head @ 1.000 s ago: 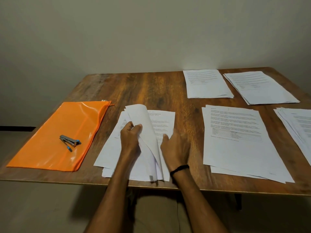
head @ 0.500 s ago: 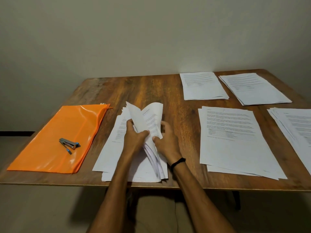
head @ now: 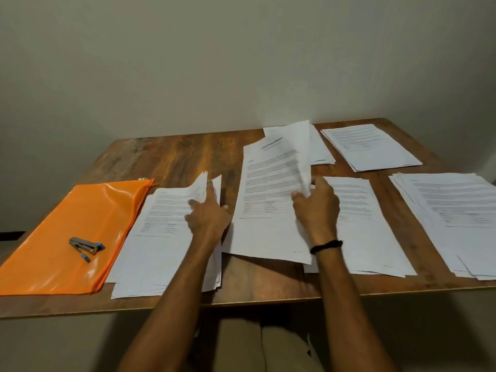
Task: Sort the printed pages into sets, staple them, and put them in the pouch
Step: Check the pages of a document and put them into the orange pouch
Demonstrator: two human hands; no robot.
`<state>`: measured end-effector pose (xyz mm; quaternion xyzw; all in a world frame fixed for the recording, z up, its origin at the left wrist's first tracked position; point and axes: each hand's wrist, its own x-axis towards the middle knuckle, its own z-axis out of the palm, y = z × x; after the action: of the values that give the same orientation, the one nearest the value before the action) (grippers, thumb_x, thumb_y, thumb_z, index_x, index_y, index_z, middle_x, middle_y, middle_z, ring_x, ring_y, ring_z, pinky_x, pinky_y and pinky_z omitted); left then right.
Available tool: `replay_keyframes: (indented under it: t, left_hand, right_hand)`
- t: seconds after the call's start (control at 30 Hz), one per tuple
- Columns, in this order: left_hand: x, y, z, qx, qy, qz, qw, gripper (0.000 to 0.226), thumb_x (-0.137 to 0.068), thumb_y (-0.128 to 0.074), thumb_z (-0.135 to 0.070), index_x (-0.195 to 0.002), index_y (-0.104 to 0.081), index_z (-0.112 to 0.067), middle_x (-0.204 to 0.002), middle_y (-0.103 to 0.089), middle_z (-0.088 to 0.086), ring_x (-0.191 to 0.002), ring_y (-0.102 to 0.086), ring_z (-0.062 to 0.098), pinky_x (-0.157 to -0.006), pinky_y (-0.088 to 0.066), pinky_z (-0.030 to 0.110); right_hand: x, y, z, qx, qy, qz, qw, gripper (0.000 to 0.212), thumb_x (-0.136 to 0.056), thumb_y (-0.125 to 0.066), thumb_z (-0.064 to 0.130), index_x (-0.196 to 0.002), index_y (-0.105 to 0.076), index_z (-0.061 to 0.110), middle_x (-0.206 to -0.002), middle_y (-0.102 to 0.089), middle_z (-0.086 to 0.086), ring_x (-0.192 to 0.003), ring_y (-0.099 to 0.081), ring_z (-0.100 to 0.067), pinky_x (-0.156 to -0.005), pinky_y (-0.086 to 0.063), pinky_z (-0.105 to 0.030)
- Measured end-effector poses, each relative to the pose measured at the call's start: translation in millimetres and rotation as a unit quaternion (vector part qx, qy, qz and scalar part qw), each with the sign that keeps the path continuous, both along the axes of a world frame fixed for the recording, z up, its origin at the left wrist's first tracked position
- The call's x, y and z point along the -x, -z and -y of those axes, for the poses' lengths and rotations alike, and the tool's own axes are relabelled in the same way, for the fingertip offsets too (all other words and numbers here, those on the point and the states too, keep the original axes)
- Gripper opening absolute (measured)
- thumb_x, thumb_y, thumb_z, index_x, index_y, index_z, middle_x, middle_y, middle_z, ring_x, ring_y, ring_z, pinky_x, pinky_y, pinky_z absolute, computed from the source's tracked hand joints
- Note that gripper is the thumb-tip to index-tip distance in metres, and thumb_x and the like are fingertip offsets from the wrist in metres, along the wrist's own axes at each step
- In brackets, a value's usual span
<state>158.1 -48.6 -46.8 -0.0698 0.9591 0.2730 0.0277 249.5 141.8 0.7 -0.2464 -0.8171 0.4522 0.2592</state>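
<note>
My right hand (head: 316, 208) pinches the right edge of a printed page (head: 268, 200) and holds it lifted above the table, between two stacks. My left hand (head: 208, 213) presses on the unsorted stack (head: 161, 226) near the front edge, its fingers against the raised page edges. An orange pouch (head: 88, 210) lies flat at the left with a small grey stapler (head: 86, 247) on top. Sorted page piles lie to the right: one by my right wrist (head: 370, 224), one at the far right (head: 456, 216), and two at the back (head: 373, 146) (head: 319, 149).
The wooden table (head: 174, 159) stands against a plain wall. Its front edge runs just below the stacks. Bare wood shows behind the pouch and the unsorted stack.
My right hand has pulled a page out of the unsorted stack and carried it up and to the right. My left hand has dropped flat onto the stack. The camera has tilted.
</note>
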Motion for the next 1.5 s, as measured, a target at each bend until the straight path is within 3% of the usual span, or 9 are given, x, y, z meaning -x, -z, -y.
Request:
replay_keyframes:
  t: [0.07,0.17,0.3,0.47,0.63,1.0,1.17,1.3,1.5]
  left_hand:
    - [-1,-6,-7,-0.024,0.007,-0.021,0.999,0.084,-0.09,-0.045,-0.071,-0.155,0.003,-0.047,-0.166,-0.003,0.019,-0.146,-0.017,0.053,-0.113,-0.026,0.065]
    - [-11,-23,-12,-0.157,0.021,-0.12,0.98,0.085,-0.085,-0.034,-0.081,-0.157,-0.011,-0.041,-0.162,-0.027,0.014,-0.145,-0.031,0.043,-0.112,-0.031,0.062]
    - [-25,-45,-6,-0.49,0.087,0.042,0.866,0.07,-0.085,-0.044,-0.077,-0.134,-0.058,-0.029,-0.128,-0.068,0.001,-0.12,-0.063,0.03,-0.099,-0.052,0.052]
    - [-36,-21,11,-0.369,0.103,-0.071,0.921,0.028,-0.09,-0.071,-0.009,-0.117,-0.064,-0.011,-0.103,-0.073,0.002,-0.092,-0.074,0.019,-0.069,-0.058,0.024]
    - [-30,5,20,-0.355,0.06,-0.09,0.929,0.035,-0.09,-0.071,-0.007,-0.121,-0.062,-0.018,-0.113,-0.067,0.0,-0.097,-0.067,0.023,-0.086,-0.058,0.04]
    - [-33,23,10,-0.5,0.04,0.005,0.865,0.04,-0.09,-0.07,-0.004,-0.125,-0.064,-0.023,-0.114,-0.073,0.0,-0.097,-0.074,0.027,-0.081,-0.061,0.045]
    - [-31,26,15,-0.482,0.024,0.011,0.876,0.036,-0.09,-0.073,-0.012,-0.121,-0.064,-0.028,-0.112,-0.073,0.0,-0.091,-0.075,0.029,-0.076,-0.062,0.046]
    - [-29,27,19,-0.465,0.017,0.014,0.885,0.036,-0.09,-0.073,-0.017,-0.122,-0.062,-0.031,-0.113,-0.072,-0.001,-0.092,-0.072,0.029,-0.074,-0.062,0.046]
    - [-31,25,21,-0.463,0.026,0.021,0.886,0.034,-0.09,-0.073,-0.02,-0.12,-0.061,-0.032,-0.11,-0.072,-0.004,-0.089,-0.073,0.027,-0.066,-0.06,0.037]
  right_hand:
    - [-5,-2,-16,0.041,-0.001,-0.017,0.999,0.026,-0.086,-0.077,0.017,-0.107,-0.062,0.011,-0.109,-0.071,-0.003,-0.093,-0.067,-0.022,-0.083,-0.057,-0.04]
    - [-8,0,-37,0.21,-0.039,-0.063,0.975,0.03,-0.081,-0.08,0.011,-0.108,-0.065,0.008,-0.109,-0.073,-0.004,-0.095,-0.072,-0.023,-0.083,-0.061,-0.046]
    - [-11,8,-37,0.295,-0.117,-0.022,0.948,0.023,-0.083,-0.075,-0.003,-0.103,-0.067,0.006,-0.105,-0.073,-0.007,-0.094,-0.073,-0.021,-0.082,-0.062,-0.038]
    - [-10,36,-26,0.169,-0.117,0.108,0.973,0.034,-0.083,-0.078,0.025,-0.112,-0.063,0.015,-0.11,-0.072,-0.005,-0.1,-0.07,-0.023,-0.092,-0.057,-0.043]
    - [-16,35,-54,0.053,0.018,0.126,0.99,0.031,-0.096,-0.066,0.023,-0.123,-0.061,0.011,-0.127,-0.065,-0.008,-0.117,-0.06,-0.027,-0.087,-0.041,-0.023]
    - [-8,65,-131,-0.1,0.233,0.301,0.919,0.069,-0.075,-0.075,0.063,-0.118,-0.058,0.012,-0.131,-0.05,-0.021,-0.122,-0.044,-0.037,-0.105,-0.035,-0.049]
    - [-4,53,-133,-0.091,0.226,0.289,0.926,0.058,-0.079,-0.079,0.049,-0.119,-0.057,0.013,-0.131,-0.052,-0.021,-0.121,-0.046,-0.038,-0.103,-0.039,-0.051]
    - [-13,37,-140,-0.043,0.189,0.146,0.97,0.023,-0.09,-0.071,0.013,-0.111,-0.063,0.008,-0.121,-0.065,-0.016,-0.109,-0.062,-0.04,-0.086,-0.055,-0.045]
    - [-19,13,-146,-0.042,0.168,0.111,0.979,0.019,-0.094,-0.065,0.007,-0.112,-0.063,0.004,-0.121,-0.066,-0.016,-0.111,-0.061,-0.036,-0.078,-0.039,-0.028]
